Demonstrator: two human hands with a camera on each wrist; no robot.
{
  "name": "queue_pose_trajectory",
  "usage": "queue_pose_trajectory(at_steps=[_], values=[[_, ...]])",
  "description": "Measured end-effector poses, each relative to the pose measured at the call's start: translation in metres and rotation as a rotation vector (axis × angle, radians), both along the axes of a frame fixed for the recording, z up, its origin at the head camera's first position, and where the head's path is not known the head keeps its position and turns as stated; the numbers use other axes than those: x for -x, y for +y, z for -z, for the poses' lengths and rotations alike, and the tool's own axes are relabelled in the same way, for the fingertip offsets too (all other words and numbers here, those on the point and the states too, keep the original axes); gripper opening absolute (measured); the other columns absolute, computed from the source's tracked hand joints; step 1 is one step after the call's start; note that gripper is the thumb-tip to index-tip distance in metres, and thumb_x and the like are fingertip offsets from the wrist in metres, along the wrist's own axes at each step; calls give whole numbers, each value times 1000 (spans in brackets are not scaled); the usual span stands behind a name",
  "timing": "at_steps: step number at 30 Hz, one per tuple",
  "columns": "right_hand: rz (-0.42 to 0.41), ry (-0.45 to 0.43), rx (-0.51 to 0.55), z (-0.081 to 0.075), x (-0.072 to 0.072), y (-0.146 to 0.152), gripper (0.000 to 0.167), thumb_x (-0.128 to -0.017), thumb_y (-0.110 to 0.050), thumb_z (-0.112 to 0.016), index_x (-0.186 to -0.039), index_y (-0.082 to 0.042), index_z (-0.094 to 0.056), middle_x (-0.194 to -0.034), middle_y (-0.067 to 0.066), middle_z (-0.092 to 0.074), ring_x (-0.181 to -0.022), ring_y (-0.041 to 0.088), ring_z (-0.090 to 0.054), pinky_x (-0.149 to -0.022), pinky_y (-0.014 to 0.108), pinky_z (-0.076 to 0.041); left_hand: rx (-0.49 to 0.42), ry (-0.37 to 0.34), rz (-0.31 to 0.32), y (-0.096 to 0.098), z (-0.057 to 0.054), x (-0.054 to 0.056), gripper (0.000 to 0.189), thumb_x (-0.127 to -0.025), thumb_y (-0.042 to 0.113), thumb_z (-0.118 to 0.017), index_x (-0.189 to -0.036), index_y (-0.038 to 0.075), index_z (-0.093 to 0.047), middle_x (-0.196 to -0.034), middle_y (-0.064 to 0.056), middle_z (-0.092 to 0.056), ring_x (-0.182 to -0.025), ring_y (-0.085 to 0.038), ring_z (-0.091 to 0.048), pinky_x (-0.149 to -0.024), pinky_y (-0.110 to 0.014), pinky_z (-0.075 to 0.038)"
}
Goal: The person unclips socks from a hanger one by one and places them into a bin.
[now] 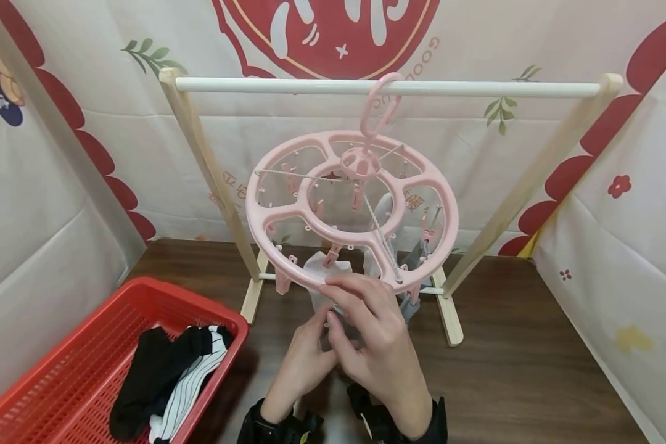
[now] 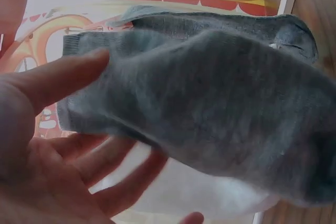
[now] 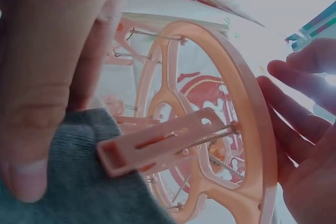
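Note:
In the left wrist view, my left hand (image 1: 305, 354) pinches the ribbed cuff of a grey sock (image 2: 210, 98), thumb in front and fingers behind. A pink clip (image 3: 157, 142) on the hanger ring overlaps the cuff of grey sock in the right wrist view. My right hand (image 1: 377, 339) is at the near rim of the pink round clip hanger (image 1: 448, 206), its bent fingers beside the rim and nothing visible between them. From the head, the hands overlap below the rim and hide most of the sock. Another grey sock (image 2: 210, 22) hangs behind.
The hanger's pink hook (image 1: 373, 102) hangs on a white rod (image 1: 288, 86) between wooden legs (image 1: 202, 166). A pale sock (image 1: 324, 265) hangs at the near side. At left stands a red basket (image 1: 139, 287) with black socks (image 1: 155, 364) and a striped sock (image 1: 194, 382).

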State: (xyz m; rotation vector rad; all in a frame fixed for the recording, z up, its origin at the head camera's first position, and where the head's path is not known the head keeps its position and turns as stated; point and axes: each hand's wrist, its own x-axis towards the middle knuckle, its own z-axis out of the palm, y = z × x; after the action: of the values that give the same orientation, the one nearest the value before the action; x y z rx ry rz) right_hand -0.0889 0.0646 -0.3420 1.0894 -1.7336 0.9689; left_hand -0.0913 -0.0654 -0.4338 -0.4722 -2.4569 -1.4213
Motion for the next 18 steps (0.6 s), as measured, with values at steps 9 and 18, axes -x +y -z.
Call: queue_pose_trajectory(at_steps=[9,18], values=[[-64,94,105,-10,-9,4,22,-96,-10,-54,-99,6,-69,-99,18,-65,-92,33,-59,-91,35,-41,40,132,-84,-11,-7,-2,15,-79,3,-74,-88,13,-67,-67,10,-55,-61,-7,-49,-57,-25,-40],[46,-153,-1,-6,-20,34,14,-94,-14,-61,-94,-5,-71,-92,3,-68,-86,21,-60,-86,27,-40,207,150,-127,-32,-15,-3,11,-78,1,-75,-82,7,-66,-68,1,-62,-62,-18,-59,-57,-30,-42]])
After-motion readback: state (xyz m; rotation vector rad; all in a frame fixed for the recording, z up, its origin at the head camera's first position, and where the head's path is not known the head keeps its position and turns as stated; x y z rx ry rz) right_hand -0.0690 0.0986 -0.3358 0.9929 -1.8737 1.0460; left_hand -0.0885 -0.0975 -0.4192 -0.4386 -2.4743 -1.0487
